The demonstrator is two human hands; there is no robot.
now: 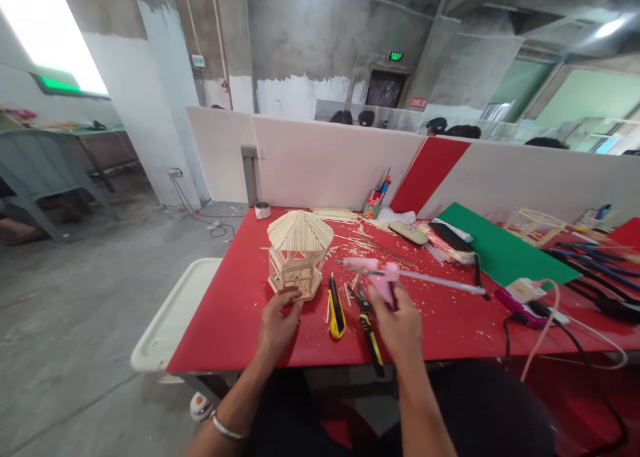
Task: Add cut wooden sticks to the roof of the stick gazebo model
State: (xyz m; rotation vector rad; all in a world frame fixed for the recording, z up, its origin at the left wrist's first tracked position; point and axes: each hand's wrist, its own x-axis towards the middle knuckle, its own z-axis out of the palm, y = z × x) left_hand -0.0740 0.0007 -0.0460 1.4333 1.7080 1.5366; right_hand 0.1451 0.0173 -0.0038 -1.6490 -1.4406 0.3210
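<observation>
A small pavilion model (300, 234) of pale wooden sticks, with a conical roof, stands upright on the red table. My left hand (281, 320) has its fingers closed at the front edge of the model's base. In my right hand (400, 320) is a pink hot glue gun (383, 274), its nozzle pointing left toward the model and a long translucent glue stick (445, 282) sticking out of its back. Between my hands lie a yellow and black utility knife (337, 310) and a pair of pliers (369, 334) with black and yellow handles.
Loose sticks (337, 215) and scraps litter the red table (225, 310). A pen cup (373, 206), a tape roll (263, 210), a green board (500, 244) and a power strip (520, 308) with cords lie around. A white partition (320, 160) borders the back.
</observation>
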